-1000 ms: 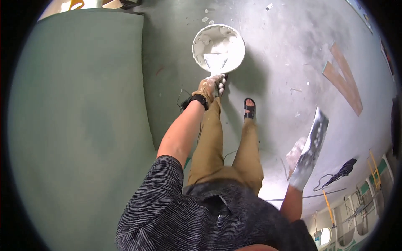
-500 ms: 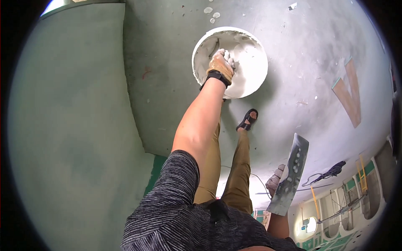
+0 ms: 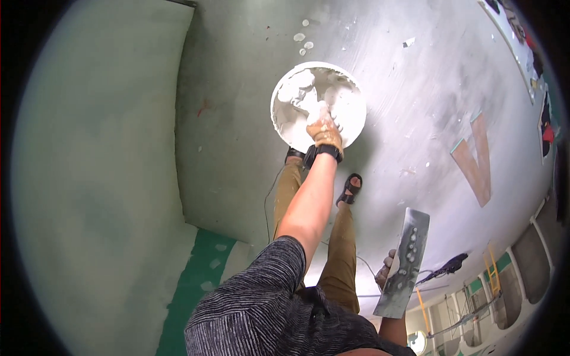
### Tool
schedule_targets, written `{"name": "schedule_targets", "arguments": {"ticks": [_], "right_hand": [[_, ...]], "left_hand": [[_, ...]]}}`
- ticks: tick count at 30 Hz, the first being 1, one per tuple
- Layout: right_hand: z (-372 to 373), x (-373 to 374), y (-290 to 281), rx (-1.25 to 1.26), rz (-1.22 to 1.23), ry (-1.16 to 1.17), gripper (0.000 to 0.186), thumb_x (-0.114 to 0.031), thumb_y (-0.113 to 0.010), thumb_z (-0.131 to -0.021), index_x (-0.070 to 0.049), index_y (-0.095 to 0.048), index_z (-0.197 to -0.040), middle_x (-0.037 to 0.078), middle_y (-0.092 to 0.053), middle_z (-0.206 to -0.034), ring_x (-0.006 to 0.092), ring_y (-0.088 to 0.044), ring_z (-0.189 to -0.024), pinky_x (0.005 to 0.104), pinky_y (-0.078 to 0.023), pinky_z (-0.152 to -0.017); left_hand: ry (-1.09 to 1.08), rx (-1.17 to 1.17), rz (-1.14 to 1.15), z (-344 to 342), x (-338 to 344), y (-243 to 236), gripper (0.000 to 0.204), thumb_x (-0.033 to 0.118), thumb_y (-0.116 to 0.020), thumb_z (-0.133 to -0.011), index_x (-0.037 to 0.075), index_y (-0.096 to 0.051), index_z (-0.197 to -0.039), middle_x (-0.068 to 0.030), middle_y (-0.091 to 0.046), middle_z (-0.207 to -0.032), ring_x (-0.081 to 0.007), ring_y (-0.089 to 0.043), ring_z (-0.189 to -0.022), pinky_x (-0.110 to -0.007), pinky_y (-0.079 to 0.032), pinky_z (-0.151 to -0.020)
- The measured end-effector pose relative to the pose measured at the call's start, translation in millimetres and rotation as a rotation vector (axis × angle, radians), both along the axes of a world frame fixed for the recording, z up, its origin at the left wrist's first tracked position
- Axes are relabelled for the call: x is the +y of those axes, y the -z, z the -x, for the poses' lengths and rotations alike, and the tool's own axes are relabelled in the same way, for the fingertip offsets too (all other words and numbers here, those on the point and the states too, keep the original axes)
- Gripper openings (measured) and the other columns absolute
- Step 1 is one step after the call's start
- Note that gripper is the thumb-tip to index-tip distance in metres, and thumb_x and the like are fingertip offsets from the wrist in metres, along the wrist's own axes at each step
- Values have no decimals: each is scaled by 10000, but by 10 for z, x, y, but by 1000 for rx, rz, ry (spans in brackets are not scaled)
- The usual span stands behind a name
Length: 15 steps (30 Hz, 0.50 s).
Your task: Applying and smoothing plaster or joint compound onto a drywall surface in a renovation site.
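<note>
Around both hands we see the grey floor [image 3: 237,118], and well to the left of the left hand [image 3: 325,127] a broad grey-green panel [image 3: 101,148]. The white bucket [image 3: 320,64] stands on the floor right under the left hand, which reaches in over its near rim. Two brown strips [image 3: 472,163] lie in a V on the floor, beyond the right hand [image 3: 385,270] and well apart from it.

The right hand carries a wide blade [image 3: 408,261] dotted with white. We see its fingers curled at the blade's left edge; the rest of the grip is behind the metal, so we cannot tell how tight it is.

The left hand is closed around the handle of a spatula [image 3: 310,102], whose blade points away from the fingers, inside the bucket. Half a second ago that hand was deep in the bucket with the blade mostly hidden; now the blade shows, and it seems to bear a thick white lump [image 3: 297,88], just ahead of the fingers. We take that to mean the spatula is loaded, while the wide blade has only its small dabs. Past the left hand, beyond the bucket, are a few white spots [image 3: 299,37].
</note>
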State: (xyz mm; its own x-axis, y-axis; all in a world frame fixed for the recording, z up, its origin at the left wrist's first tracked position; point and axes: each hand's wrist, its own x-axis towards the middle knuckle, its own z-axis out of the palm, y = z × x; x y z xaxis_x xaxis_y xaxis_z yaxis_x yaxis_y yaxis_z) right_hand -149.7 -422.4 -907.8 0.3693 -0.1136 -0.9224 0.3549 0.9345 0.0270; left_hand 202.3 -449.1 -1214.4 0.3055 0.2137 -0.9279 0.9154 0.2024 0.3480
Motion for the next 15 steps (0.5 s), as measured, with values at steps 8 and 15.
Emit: {"name": "schedule_targets", "arguments": {"ticks": [8, 15], "right_hand": [[676, -294, 649, 142, 670, -405, 441, -288, -501, -1041, -65, -434, -1416, 63, -584, -1201, 164, -589, -940, 302, -541, -753], [325, -602, 448, -497, 395, -708, 390, -301, -508, -1037, -95, -539, -1366, 82, -660, -1157, 189, -662, -970, 351, -583, -857]], "left_hand": [[260, -320, 79, 392, 546, -866, 240, 262, -779, -880, 68, -642, -842, -31, -625, -644, -128, -527, -444, -291, -432, -400], [807, -1193, -80, 1415, 2047, -2126, 215, 219, -753, -878, 36, -663, -947, -27, -634, -665, -105, -552, -500, -289, -439, -443]]}}
